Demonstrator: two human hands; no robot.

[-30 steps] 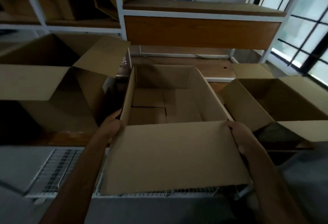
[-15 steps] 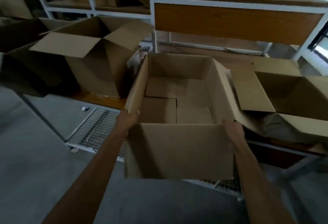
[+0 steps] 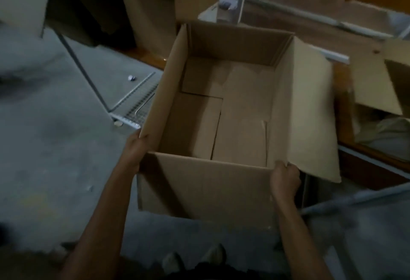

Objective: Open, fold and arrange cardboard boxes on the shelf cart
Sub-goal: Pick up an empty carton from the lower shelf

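**Box held by its two near corners, long axis pointing away from the person**

The box (image 3: 239,113) is open-topped and empty, with its bottom flaps folded shut. Its long axis runs from the person toward the racking beyond. The left hand (image 3: 135,148) grips the near-left corner and the right hand (image 3: 285,177) grips the near-right one. Both hands curl around the cardboard, though the fingertips are hidden behind it. The two hands are about equally near, so the box hangs ahead of them and its far end is unsupported, as far as can be seen.

The near flap (image 3: 204,188) hangs down in front of the person. The right flap (image 3: 310,106) splays outward.

The wire shelf (image 3: 137,104) lies to the left, partly under the box's left wall. A second box (image 3: 150,13) stands beyond-left and a third (image 3: 372,84) is just to the right. The splayed flap reaches toward the third box and would probably catch it if the load swung right. Shoes (image 3: 213,255) show on the floor (image 3: 55,146) below.
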